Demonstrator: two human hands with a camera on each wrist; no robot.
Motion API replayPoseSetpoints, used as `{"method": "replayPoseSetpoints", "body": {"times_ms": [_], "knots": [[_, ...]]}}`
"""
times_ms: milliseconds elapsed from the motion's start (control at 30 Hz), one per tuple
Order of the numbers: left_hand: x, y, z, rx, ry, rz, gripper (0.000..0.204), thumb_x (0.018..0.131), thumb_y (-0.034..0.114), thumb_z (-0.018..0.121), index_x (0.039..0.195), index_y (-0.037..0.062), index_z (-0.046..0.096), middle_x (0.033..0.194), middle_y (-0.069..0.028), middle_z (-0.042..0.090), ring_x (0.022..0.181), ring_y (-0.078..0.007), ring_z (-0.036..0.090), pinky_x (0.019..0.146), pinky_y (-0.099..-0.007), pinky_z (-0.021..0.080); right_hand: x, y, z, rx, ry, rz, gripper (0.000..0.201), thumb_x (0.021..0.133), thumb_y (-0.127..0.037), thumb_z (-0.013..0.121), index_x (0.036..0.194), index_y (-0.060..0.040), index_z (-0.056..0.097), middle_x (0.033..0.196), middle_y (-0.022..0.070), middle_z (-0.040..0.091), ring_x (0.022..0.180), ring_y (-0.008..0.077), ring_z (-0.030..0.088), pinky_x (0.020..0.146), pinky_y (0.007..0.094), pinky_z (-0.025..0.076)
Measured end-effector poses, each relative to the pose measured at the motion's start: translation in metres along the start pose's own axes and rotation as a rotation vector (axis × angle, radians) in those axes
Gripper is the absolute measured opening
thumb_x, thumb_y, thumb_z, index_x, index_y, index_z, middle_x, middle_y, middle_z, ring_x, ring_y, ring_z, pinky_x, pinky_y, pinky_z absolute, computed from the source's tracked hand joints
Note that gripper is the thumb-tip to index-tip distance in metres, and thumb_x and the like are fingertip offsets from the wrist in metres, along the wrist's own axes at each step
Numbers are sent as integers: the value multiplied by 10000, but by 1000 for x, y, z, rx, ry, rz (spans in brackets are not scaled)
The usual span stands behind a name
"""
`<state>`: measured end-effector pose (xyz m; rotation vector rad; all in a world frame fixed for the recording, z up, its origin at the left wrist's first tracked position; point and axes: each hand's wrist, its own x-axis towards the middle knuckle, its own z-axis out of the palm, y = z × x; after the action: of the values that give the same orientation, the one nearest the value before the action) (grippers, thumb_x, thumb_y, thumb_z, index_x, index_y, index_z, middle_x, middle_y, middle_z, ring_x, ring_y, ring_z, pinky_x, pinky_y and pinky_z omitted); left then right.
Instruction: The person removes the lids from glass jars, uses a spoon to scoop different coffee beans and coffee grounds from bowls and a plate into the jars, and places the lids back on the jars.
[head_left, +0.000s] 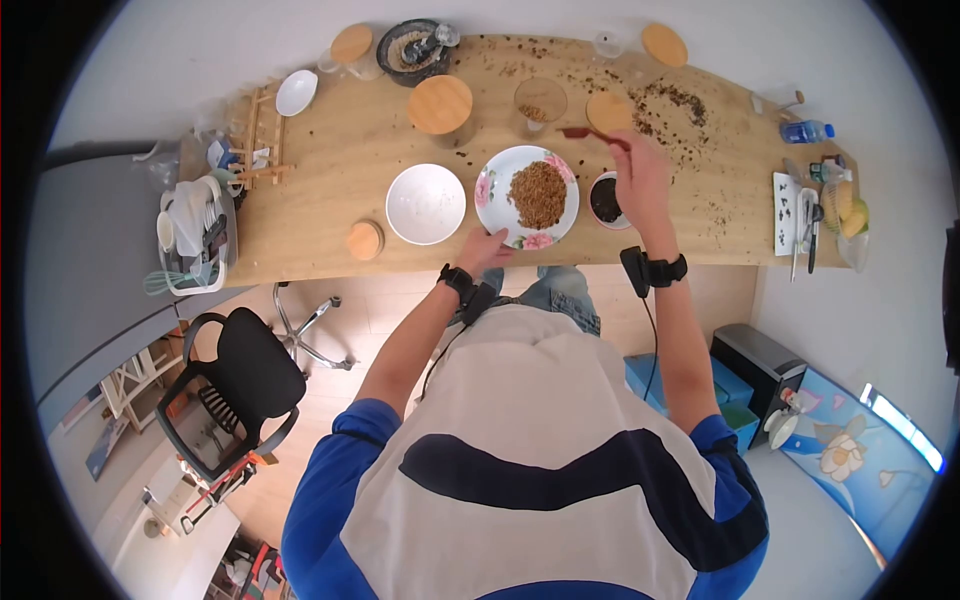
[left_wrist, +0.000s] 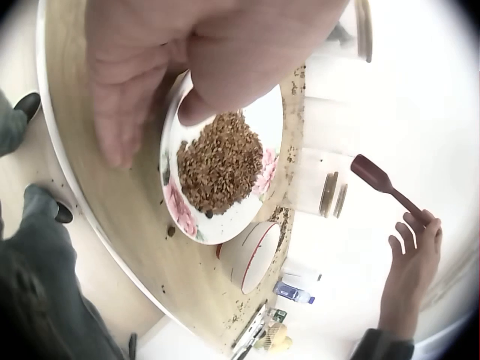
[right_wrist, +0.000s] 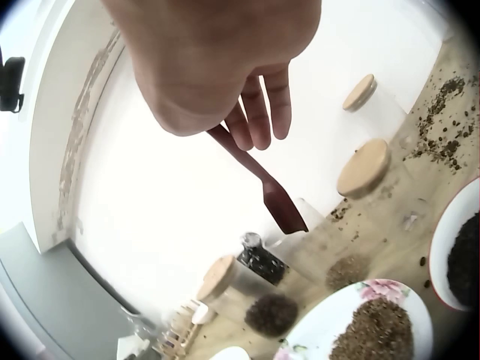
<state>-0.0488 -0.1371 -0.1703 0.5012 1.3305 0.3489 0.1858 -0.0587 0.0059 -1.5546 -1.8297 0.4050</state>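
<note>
My left hand (head_left: 485, 248) grips the near-left rim of a white plate with pink flowers (head_left: 494, 206). In the left wrist view its thumb lies over the rim, beside a heap of brown grain-like bits (left_wrist: 221, 165). My right hand (head_left: 643, 180) pinches the handle of a dark reddish-brown scoop (left_wrist: 373, 174), raised above the table. The scoop's blade (right_wrist: 282, 206) points away to the left and shows no load. Below the right hand stands a small red-rimmed bowl (left_wrist: 260, 259) of dark bits, partly hidden by that hand in the head view.
Left of the plate are a white bowl (head_left: 427, 205) and a small wooden-lidded jar (head_left: 365, 240). Behind stand an open glass (head_left: 541, 98), a wooden-lidded jar (head_left: 440, 105) and a stone mortar (head_left: 390, 70). Dark crumbs (head_left: 680, 105) lie scattered at the back right; a water bottle (head_left: 805, 131) stands farther right.
</note>
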Motion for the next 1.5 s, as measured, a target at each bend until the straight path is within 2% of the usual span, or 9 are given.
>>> {"method": "replayPoseSetpoints", "body": {"times_ms": [67, 200, 467, 700, 767, 833, 933, 1233, 1500], "knots": [[9, -12, 5, -251, -36, 200, 300, 869, 67, 437, 1106, -117, 459, 991, -209, 583, 838, -292, 634, 698, -352, 568, -7, 4, 6, -83, -95, -66, 164, 880, -121, 497, 1030, -64, 532, 869, 119, 601, 779, 296, 586, 667, 357, 458], [19, -14, 2, -235, 9, 285, 278, 861, -1, 381, 1098, -119, 467, 993, -203, 586, 834, -302, 635, 716, -353, 563, -11, 18, 27, -110, -331, -158, 156, 875, -175, 489, 1001, -98, 540, 872, 102, 586, 808, 305, 560, 666, 378, 453], [49, -19, -23, 335, 163, 331, 258, 824, 19, 427, 1011, -145, 495, 900, -200, 604, 731, -266, 650, 626, -326, 557, 0, 46, 53, -74, -569, -68, 191, 903, -246, 448, 961, -85, 532, 788, 131, 592, 766, 324, 564, 662, 417, 443], [9, 16, -9, 250, 173, 354, 253, 836, 47, 438, 1003, -133, 498, 853, -197, 617, 720, -266, 652, 606, -330, 546, -22, 75, 67, 36, -466, 288, 212, 910, -204, 429, 934, -3, 492, 771, 175, 613, 689, 320, 590, 622, 391, 453], [-11, 32, -2, 346, 275, 351, 269, 819, 131, 477, 943, -98, 545, 815, -273, 610, 761, -374, 624, 676, -430, 490, -30, 79, 73, 115, -451, 385, 211, 909, -203, 431, 929, -2, 491, 757, 180, 611, 698, 316, 598, 614, 400, 456], [2, 25, -5, 360, 286, 350, 278, 823, 147, 479, 936, -97, 547, 825, -285, 603, 780, -391, 613, 693, -443, 483, -39, 79, 78, 373, -458, 742, 242, 927, -207, 413, 908, 24, 483, 747, 159, 620, 622, 246, 622, 542, 342, 485], [7, 21, -8, 404, 312, 347, 294, 829, 177, 481, 912, -97, 549, 845, -306, 588, 821, -424, 587, 727, -466, 469, -49, 78, 86, 568, -426, 918, 286, 947, -224, 381, 911, 43, 477, 754, 143, 620, 580, 202, 624, 512, 295, 511], [-18, 52, 3, 629, 398, 342, 304, 841, 206, 490, 826, -90, 558, 852, -309, 579, 849, -450, 562, 737, -483, 455, -67, 77, 109, 1048, -252, 1075, 293, 958, -243, 390, 977, 41, 457, 863, 175, 600, 792, 248, 625, 726, 338, 531], [-22, 55, 7, 698, 422, 402, 292, 838, 195, 490, 807, -89, 552, 824, -313, 576, 832, -461, 556, 725, -494, 452, -73, 82, 118, 1172, -192, 1093, 275, 962, -234, 379, 977, 27, 464, 844, 154, 599, 742, 221, 606, 699, 320, 509]]}}
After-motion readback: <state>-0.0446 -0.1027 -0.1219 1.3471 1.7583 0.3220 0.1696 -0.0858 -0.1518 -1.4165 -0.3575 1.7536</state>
